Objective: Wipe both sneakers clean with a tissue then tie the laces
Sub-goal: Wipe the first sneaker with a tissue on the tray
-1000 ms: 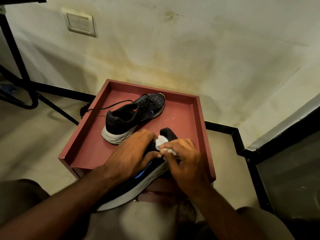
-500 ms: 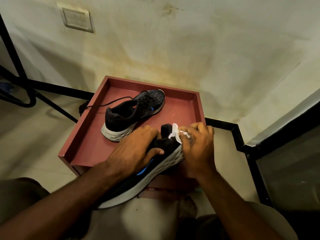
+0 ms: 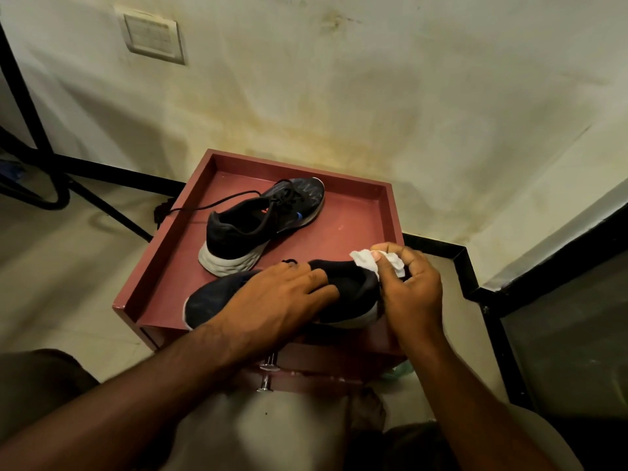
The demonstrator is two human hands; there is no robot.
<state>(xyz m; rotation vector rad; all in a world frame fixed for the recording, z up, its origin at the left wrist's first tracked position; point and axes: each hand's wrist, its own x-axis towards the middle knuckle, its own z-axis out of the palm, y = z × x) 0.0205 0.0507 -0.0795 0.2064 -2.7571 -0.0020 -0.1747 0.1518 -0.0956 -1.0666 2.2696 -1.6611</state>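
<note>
— reddish-brown tray top (image 3: 159,266), what's in it, starting from the left edge?

— a loose black lace (image 3: 217,203) trails over the tray's left rim toward the floor. it belongs to the far sneaker (image 3: 261,222), dark with a pale sole, lying inside the tray at frame centre.

— which way does that one point?

— heel toward lower left, toe toward upper right, so its long axis runs on a diagonal. its laces are undone.

— and the second shoe?

— the near sneaker (image 3: 210,304) lies across the tray's front edge, just below the first. its long axis runs nearly left to right: toe at the left, heel at the right, and slightly higher in the frame.

— the hands?

— the left hand (image 3: 282,300) lies over the middle of the near sneaker, fingers bent across its upper and gripping it. further right, the right hand (image 3: 407,290) is at the heel, thumb and fingers pinching a crumpled white tissue (image 3: 370,261) against the top of the heel collar.

— anything beyond the tray?

— a wall switch plate (image 3: 149,37) in the upper left, and a dark frame (image 3: 489,300) running down the right side. below the tray, two metal knobs (image 3: 268,372) stick out at the front.
</note>
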